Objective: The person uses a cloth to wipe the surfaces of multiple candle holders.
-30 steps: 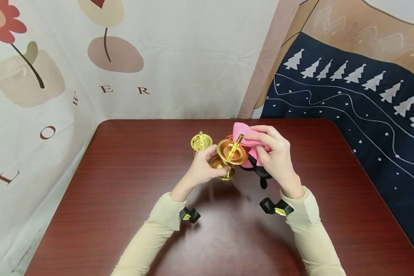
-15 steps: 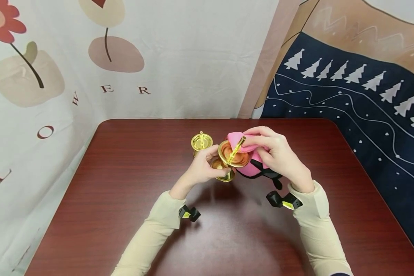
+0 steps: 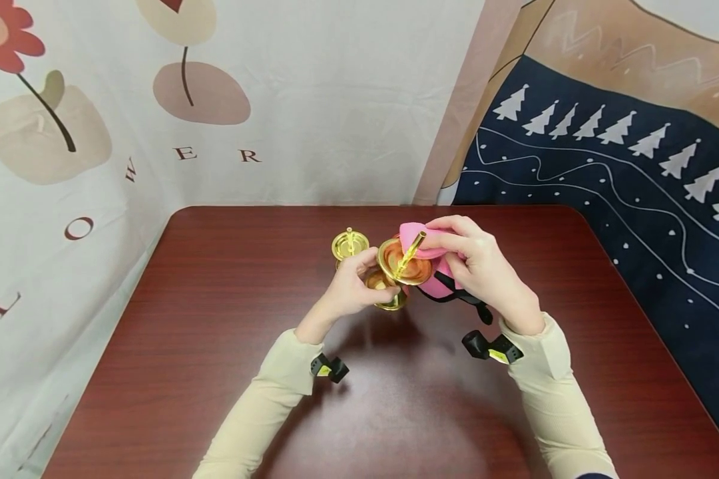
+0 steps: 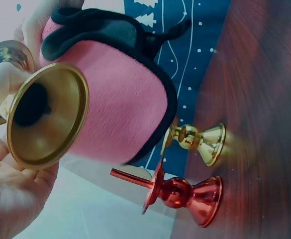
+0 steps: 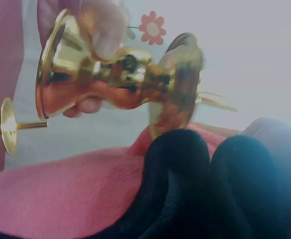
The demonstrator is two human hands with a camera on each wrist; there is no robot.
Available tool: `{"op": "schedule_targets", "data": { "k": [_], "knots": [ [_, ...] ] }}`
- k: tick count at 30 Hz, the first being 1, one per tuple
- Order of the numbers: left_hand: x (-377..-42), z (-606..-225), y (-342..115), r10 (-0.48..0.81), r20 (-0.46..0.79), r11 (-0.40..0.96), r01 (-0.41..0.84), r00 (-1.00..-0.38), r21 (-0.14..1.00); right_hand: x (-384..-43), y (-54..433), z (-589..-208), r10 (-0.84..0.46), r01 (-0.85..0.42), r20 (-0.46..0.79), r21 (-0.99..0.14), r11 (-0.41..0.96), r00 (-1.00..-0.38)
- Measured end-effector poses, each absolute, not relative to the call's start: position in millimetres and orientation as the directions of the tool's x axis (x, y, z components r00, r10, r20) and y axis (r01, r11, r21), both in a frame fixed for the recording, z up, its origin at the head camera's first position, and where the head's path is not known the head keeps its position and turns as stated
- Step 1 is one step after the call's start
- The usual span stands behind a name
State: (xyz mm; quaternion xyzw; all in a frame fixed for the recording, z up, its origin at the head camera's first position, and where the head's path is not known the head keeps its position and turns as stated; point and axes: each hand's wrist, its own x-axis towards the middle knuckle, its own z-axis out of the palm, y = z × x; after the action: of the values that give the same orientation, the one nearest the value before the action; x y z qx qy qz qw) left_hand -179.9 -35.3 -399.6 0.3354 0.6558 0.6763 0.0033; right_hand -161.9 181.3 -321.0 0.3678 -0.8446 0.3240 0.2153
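Observation:
In the head view my left hand (image 3: 350, 285) grips a shiny gold candlestick (image 3: 418, 271) around its body, tilted, its dish and thin tube toward the right. My right hand (image 3: 480, 265) pinches a pink cloth (image 3: 412, 234) with black edging and presses a fold of it onto the dish. The right wrist view shows the held candlestick (image 5: 128, 79) lying sideways, its dish touching the cloth (image 5: 80, 181). From the left wrist, the hollow foot of the candlestick (image 4: 60, 114) faces the camera, and the cloth (image 4: 115, 99) hangs behind it.
Another gold candlestick (image 3: 350, 245) stands on the dark red-brown table (image 3: 228, 299), left of the held one. The left wrist view shows a red candlestick (image 4: 185, 196) and a gold candlestick (image 4: 205, 142) upright on the tabletop. Printed curtains (image 3: 335, 100) hang behind the table.
My right hand has shifted slightly right and rubbed the cloth across the dish, down toward its middle and back up toward the rim. The left hand and candlestick have barely moved.

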Motion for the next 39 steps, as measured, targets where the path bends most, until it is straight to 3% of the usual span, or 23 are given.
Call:
{"op": "schedule_targets", "data": {
  "k": [7,11,17,22,29,34,39],
  "knots": [
    [-181,-405,-36,0.289,0.495,-0.008,0.515,-0.819,0.857,-143,181,-320,-0.448,-0.673,0.519,-0.416,0.611,-0.728],
    [-182,-407,-33,0.166,0.55,0.181,0.573,-0.819,0.799,-131,173,-319,-0.406,-0.643,0.515,-0.454,0.617,-0.754],
    [-183,-414,-27,0.043,0.66,0.381,0.623,-0.75,0.683,-124,154,-322,-0.182,-0.55,0.565,-0.594,0.588,-0.805],
    [-182,-415,-19,0.032,0.729,0.455,0.659,-0.684,0.599,-126,138,-325,-0.049,-0.52,0.622,-0.607,0.601,-0.781],
    [-179,-417,-15,0.047,0.762,0.517,0.668,-0.646,0.535,-131,118,-333,-0.16,-0.573,0.634,-0.525,0.629,-0.757],
    [-180,-419,-18,0.0,0.755,0.482,0.662,-0.656,0.575,-131,121,-333,-0.273,-0.619,0.609,-0.476,0.625,-0.744],
    [-182,-418,-21,-0.057,0.72,0.407,0.642,-0.692,0.649,-132,133,-329,-0.304,-0.625,0.594,-0.462,0.629,-0.745]
  ]
}}
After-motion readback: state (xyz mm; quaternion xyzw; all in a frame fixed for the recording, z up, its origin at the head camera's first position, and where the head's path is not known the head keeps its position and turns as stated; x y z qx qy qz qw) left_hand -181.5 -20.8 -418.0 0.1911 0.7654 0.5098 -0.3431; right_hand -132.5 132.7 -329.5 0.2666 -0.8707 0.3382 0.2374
